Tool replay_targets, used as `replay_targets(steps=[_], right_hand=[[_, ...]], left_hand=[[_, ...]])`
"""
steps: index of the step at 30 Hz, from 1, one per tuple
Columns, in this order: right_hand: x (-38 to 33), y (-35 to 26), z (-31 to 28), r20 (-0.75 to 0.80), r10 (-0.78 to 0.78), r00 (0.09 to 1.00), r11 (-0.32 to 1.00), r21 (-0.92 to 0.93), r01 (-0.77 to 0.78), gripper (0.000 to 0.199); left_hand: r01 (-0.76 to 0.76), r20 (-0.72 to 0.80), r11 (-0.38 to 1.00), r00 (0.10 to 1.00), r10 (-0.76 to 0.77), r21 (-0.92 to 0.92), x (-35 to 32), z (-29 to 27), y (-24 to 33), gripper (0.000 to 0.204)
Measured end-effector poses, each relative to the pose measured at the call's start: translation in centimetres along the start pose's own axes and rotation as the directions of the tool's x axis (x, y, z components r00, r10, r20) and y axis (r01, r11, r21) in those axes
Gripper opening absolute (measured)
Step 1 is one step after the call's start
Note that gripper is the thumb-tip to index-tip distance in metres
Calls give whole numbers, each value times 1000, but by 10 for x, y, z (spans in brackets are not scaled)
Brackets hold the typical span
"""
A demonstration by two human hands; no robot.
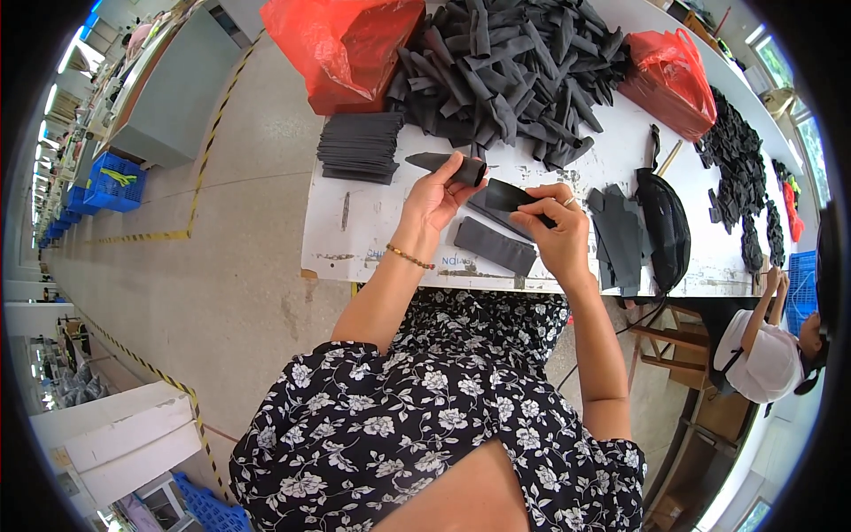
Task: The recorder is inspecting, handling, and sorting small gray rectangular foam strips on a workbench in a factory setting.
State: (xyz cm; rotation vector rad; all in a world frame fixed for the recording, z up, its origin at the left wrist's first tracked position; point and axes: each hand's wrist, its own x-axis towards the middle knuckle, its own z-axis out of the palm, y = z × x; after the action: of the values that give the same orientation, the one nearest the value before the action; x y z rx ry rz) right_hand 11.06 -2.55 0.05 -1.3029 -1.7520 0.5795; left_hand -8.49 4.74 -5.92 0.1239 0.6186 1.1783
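My left hand (434,199), with a beaded bracelet at its wrist, is closed on a dark grey fabric strip (429,162) that curls over the fingers. To its right, my right hand (557,222) pinches another dark fabric strip (503,194) between thumb and fingers. The two strips come close together over the white table; whether they touch, I cannot tell. Just below the hands lies a small stack of flat dark strips (495,246). A neat, taller stack of folded strips (359,146) stands left of my left hand.
A large heap of loose dark strips (510,75) covers the table's back, between two red plastic bags (341,53) (669,80). On the right lie flat dark pieces (618,235) and a black pouch (663,232). Another person (764,355) sits at the far right beside dark piles (736,160).
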Motion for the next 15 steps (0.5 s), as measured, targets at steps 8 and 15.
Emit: replay_targets(steps=[8, 15], right_hand=[[8, -4, 4, 19, -30, 999, 994, -108, 32, 25], [10, -12, 4, -17, -52, 999, 985, -164, 48, 30]], left_hand=[[3, 44, 991, 999, -9, 136, 0, -2, -2, 29], [0, 39, 984, 999, -7, 180, -5, 3, -2, 31]])
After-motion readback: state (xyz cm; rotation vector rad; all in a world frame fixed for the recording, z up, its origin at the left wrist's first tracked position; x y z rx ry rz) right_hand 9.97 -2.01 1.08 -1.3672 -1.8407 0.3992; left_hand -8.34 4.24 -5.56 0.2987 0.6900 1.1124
